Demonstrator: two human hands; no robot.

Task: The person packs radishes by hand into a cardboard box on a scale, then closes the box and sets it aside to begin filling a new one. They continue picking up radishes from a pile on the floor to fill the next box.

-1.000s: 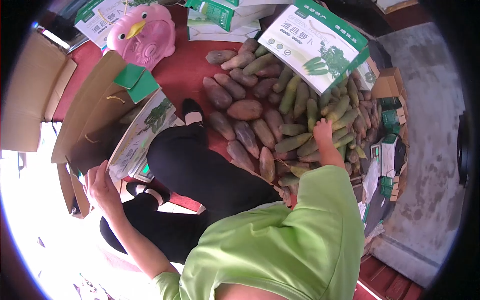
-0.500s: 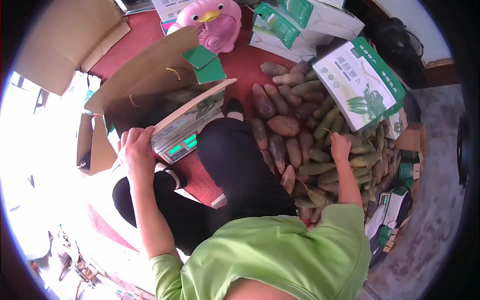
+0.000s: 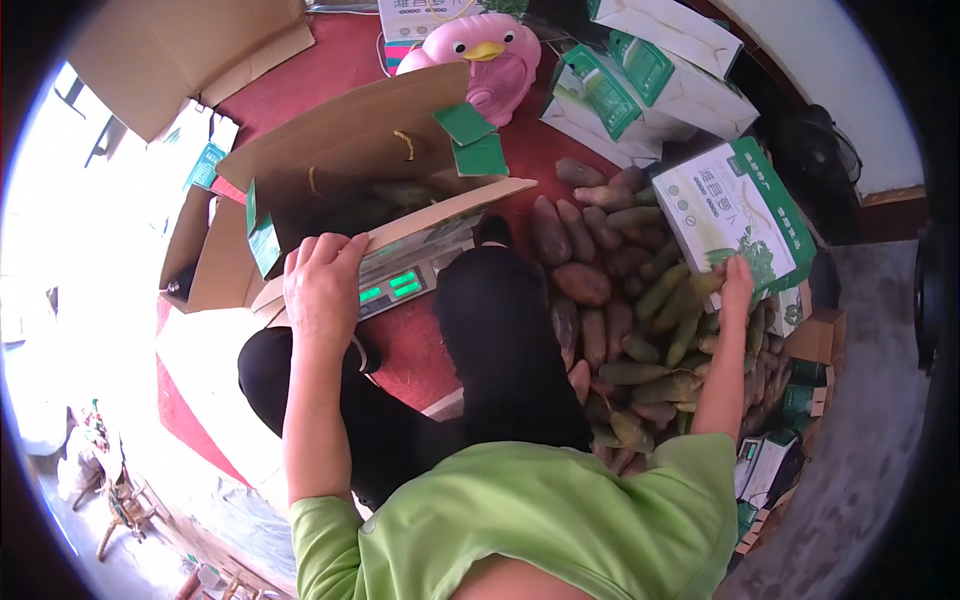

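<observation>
My left hand (image 3: 322,290) is closed over the near edge of an open carton (image 3: 440,212), its fingers curled round the cardboard. In the shadow inside the carton lie some green radishes (image 3: 405,192). Right beside that carton wall, a digital scale (image 3: 400,287) shows lit green digits. My right hand (image 3: 737,288) is closed round the end of a long green radish (image 3: 692,298), which is raised over the heap of radishes (image 3: 632,372). Some radishes in the heap are green, others brownish and dusty.
A printed white and green box (image 3: 722,200) rests against the far right of the heap. Behind stand a pink duck-faced object (image 3: 490,75) and several white and green boxes (image 3: 650,85). A black fan (image 3: 825,150) is at the right wall. My knees flank the scale.
My right hand has lifted a radish from the heap and moved up and away. My left hand stays on the carton edge. The whole view has shifted slightly.
</observation>
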